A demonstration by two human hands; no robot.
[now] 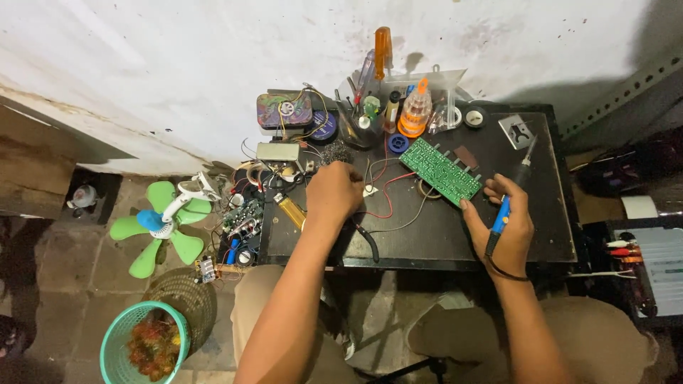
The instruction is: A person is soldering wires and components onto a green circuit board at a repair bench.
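Black table (pixel 541 235) under green circuit board (pixel 441 171)

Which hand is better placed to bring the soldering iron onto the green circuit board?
Right. The right hand already holds the soldering iron and touches the green circuit board; the left hand rests well to its side.

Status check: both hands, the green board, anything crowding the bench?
Right hand grips blue-handled soldering iron, fingertips on green circuit board. Left hand closed over the bench; contents hidden. Red wires run beside the board.
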